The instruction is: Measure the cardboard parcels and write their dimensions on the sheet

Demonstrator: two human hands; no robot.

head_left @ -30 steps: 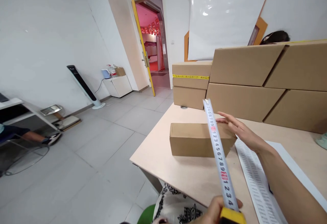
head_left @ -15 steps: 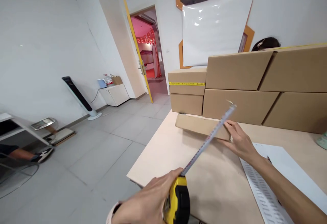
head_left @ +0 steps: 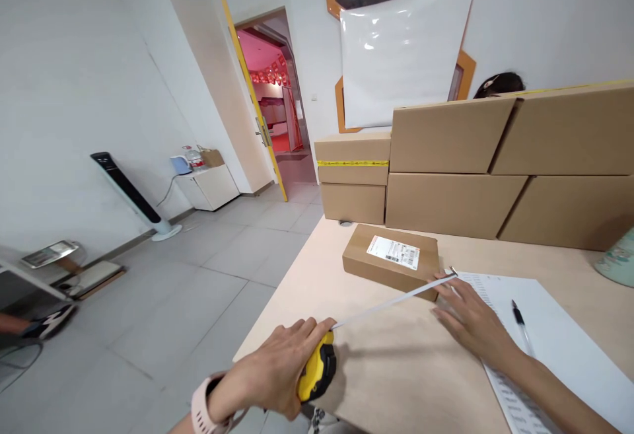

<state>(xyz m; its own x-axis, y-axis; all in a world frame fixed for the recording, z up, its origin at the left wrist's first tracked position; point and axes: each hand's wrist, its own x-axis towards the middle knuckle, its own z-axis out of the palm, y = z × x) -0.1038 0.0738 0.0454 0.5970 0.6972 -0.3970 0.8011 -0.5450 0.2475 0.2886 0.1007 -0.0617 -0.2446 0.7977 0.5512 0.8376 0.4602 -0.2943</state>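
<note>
My left hand (head_left: 280,361) is closed around a yellow and black tape measure (head_left: 317,369) at the table's front edge. Its extended blade (head_left: 389,302) slants up to the right, with the hook end in front of my right hand's fingertips. My right hand (head_left: 468,318) has its fingers stretched and apart, beside the right end of a small cardboard box (head_left: 361,269). That box lies flat with a white shipping label (head_left: 393,251) on top. Whether my right fingers touch the box or the blade, I cannot tell.
Stacked cardboard boxes (head_left: 450,206) line the back of the table (head_left: 376,381). Printed sheets (head_left: 549,328) with a pen (head_left: 518,318) lie at right, near a greenish container (head_left: 619,259). A person's head (head_left: 500,84) shows behind the boxes.
The small box has gone from tilted up in my right hand to flat on the table, label showing. My right hand has let go of it. The tape's blade has swung lower.
</note>
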